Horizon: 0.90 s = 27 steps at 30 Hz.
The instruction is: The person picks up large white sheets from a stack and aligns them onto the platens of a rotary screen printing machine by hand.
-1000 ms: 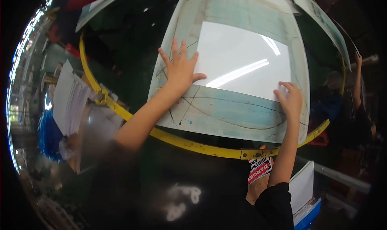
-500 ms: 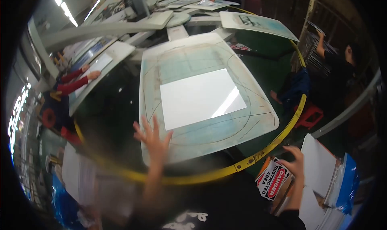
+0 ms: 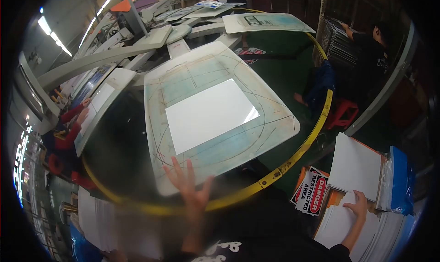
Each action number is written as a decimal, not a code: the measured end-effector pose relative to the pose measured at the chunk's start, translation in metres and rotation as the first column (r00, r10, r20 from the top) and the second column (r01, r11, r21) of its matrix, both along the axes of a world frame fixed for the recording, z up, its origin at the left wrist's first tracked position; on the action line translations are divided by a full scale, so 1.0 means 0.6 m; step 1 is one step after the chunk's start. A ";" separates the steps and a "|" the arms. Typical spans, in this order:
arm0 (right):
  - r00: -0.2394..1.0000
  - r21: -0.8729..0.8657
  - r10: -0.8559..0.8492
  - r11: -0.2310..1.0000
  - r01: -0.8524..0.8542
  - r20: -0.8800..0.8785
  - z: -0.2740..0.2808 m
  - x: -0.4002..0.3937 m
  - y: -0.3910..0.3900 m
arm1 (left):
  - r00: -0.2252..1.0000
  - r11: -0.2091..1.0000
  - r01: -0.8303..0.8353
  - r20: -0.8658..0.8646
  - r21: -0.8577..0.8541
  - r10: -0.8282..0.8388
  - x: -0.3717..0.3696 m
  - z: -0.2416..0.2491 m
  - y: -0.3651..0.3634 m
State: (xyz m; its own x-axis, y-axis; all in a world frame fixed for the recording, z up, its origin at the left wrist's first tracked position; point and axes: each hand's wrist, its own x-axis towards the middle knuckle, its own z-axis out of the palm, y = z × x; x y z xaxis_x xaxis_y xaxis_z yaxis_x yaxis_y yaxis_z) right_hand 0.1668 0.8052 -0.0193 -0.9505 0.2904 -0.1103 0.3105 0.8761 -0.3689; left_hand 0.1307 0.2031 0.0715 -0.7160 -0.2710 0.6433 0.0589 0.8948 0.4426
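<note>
My left hand (image 3: 190,185), fingers spread and holding nothing, is over the near edge of a large pale board (image 3: 275,117) with rounded corners and drawn lines. On that board lies a glossy white sheet (image 3: 211,115), set at a slant, just beyond my left fingertips. At the lower right, my right hand (image 3: 359,208) is at a stack of white sheets (image 3: 337,225), thumb and fingers apart and curved. Whether it touches the top sheet is hard to tell. Left of it lie red, black and white "DANGER RESTRICTED AREA" signs (image 3: 312,193).
A yellow rail (image 3: 316,133) curves around the boards. Another person's hands (image 3: 82,113) are at a board on the left. A person (image 3: 369,46) stands by a rack at the right, near a red stool (image 3: 343,114). More white sheets (image 3: 355,163) lie beyond my right hand.
My right hand has moved from beside the danger signs down to the white stack. My left hand has shifted slightly toward me, still spread. The camera view has turned to the right.
</note>
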 end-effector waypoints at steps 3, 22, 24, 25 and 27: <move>0.995 -0.017 -0.041 0.999 0.039 -0.087 -0.001 0.000 0.011 | 0.996 0.997 0.079 0.042 0.014 -0.080 -0.002 -0.008 0.010; 0.861 0.032 -0.116 0.988 0.151 -0.496 0.141 -0.092 -0.028 | 0.758 0.814 0.568 0.310 0.120 -0.574 -0.030 -0.022 0.069; 0.832 0.005 -0.061 0.997 0.076 -0.551 0.164 -0.112 -0.037 | 0.637 0.705 0.677 0.311 0.212 -0.705 -0.040 -0.034 0.093; 0.816 -0.007 -0.036 0.999 0.038 -0.577 0.180 -0.123 -0.048 | 0.574 0.645 0.711 0.297 0.280 -0.763 -0.043 -0.036 0.118; 0.803 0.040 0.015 0.999 0.011 -0.596 0.222 -0.146 -0.091 | 0.436 0.505 0.759 0.255 0.412 -0.863 -0.045 -0.036 0.174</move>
